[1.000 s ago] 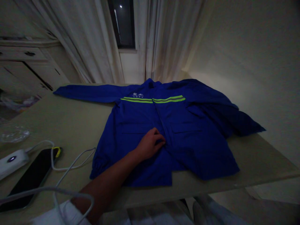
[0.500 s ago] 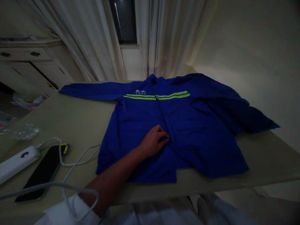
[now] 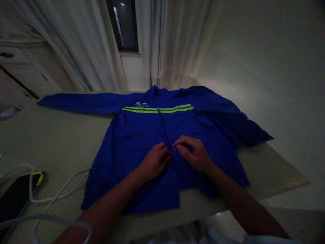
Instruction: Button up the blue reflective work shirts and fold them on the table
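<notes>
A blue work jacket (image 3: 142,132) with two yellow-green chest stripes lies front-up on a beige table (image 3: 58,142), sleeves spread left and right. My left hand (image 3: 153,161) is on the jacket's front opening near the middle, fingers curled and pinching the left edge of the fabric. Just to its right, my right hand (image 3: 193,152) has its fingers closed on the right edge of the opening. The two hands almost touch.
A dark phone (image 3: 12,198) with a yellow-tipped plug and white cables (image 3: 50,196) lies at the table's left front. White curtains (image 3: 162,44) and a dark window stand behind the table. A wall runs along the right side.
My right hand has come into view and closed on the jacket's front opening beside my left hand. The view has shifted, so the phone sits further left.
</notes>
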Available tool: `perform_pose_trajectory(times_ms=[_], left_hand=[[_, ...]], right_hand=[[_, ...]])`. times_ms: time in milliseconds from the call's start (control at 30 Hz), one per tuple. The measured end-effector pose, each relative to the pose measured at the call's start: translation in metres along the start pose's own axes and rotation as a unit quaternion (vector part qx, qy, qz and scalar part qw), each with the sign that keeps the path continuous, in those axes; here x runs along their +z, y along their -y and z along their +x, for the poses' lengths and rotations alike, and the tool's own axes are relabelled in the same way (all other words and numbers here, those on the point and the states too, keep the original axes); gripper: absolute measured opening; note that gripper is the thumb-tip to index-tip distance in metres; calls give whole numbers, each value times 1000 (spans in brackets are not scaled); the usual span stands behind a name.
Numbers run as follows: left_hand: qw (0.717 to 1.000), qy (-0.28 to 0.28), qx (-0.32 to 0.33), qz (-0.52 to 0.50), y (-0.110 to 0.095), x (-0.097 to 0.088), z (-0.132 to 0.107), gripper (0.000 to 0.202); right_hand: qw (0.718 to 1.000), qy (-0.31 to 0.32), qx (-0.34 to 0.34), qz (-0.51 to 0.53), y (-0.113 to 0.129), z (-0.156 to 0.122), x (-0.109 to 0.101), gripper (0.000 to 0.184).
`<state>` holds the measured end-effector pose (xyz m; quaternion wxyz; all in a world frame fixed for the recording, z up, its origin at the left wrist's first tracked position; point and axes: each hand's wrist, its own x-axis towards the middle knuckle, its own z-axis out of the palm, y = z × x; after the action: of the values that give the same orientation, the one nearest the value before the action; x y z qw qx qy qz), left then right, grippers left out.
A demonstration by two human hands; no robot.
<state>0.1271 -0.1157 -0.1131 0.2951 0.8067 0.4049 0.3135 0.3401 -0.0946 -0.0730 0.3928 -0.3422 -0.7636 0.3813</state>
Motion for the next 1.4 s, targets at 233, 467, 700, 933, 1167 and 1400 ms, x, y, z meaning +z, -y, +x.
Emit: perform_pose_trajectory(times_ms=[233, 467, 700, 933, 1167, 1400], left_hand=[[997, 30, -43, 59, -4, -3, 0, 11], [994, 79, -49, 64, -10, -15, 0, 23], [991, 108, -49, 67, 2, -14, -2, 20], [983, 93, 1, 157, 1, -10, -3, 15], [995, 76, -37, 49, -12, -18, 0, 9], [996, 48, -73, 24, -14, -17, 0, 15]], right_hand=[[960, -7, 127, 248, -27, 4, -1, 17], [981, 50, 142, 120, -21, 1, -12, 15], [973, 153, 92, -145, -18, -5, -4, 12], [972, 144, 86, -164, -17, -6, 3, 12], [977, 123, 46, -167, -15, -7, 4, 14], [975, 103, -7, -199, -12, -10, 1, 10]])
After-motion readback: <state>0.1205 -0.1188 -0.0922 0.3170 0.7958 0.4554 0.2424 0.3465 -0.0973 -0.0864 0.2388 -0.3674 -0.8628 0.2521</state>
